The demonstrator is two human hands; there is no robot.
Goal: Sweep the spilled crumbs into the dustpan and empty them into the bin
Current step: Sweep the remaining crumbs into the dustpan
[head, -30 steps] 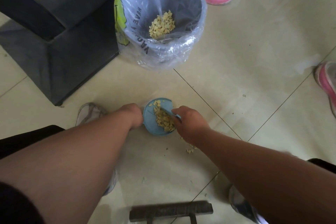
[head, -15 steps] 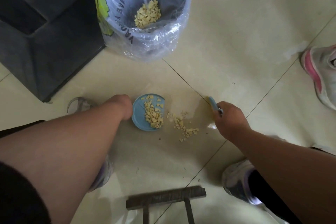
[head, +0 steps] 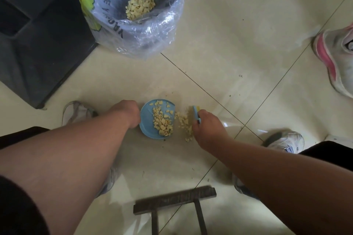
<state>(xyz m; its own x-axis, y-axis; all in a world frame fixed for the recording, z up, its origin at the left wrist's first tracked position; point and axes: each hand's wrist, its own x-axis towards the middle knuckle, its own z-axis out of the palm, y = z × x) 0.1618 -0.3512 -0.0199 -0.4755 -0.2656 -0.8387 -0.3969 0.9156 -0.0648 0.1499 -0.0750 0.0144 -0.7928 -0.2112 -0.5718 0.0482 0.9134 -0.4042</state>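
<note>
- A loose line of pale yellow crumbs (head: 184, 123) lies on the cream floor tiles (head: 238, 34), right at the open edge of a small round blue dustpan (head: 148, 120).
- The dustpan sits flat on the floor, already carrying a heap of crumbs, its open edge facing the loose crumbs so they can be pushed straight in.
- The person's left hand (head: 127, 113) is at the dustpan's far side from the crumbs, apparently bracing it so it will not slide; its fingers are hidden from view, so I cannot tell how they grip.
- The right hand (head: 207, 127) has its fingers curled round a small blue brush (head: 196, 112), held just on the far side of the crumbs from the dustpan, placed to drive them towards it.
- Beyond the dustpan, well apart from it, stands a grey bin (head: 133, 5) lined with a clear plastic bag; a pile of the same crumbs lies inside, so some appear emptied already.
- Beside the bin rests a dark grey block-like base (head: 38, 34).
- Nearer the person than the dustpan is a dark stool frame (head: 174, 201), and the person's white shoes flank the dustpan.
- Another person's pink and white shoe (head: 336, 63) rests well away from the dustpan, past the brush.
</note>
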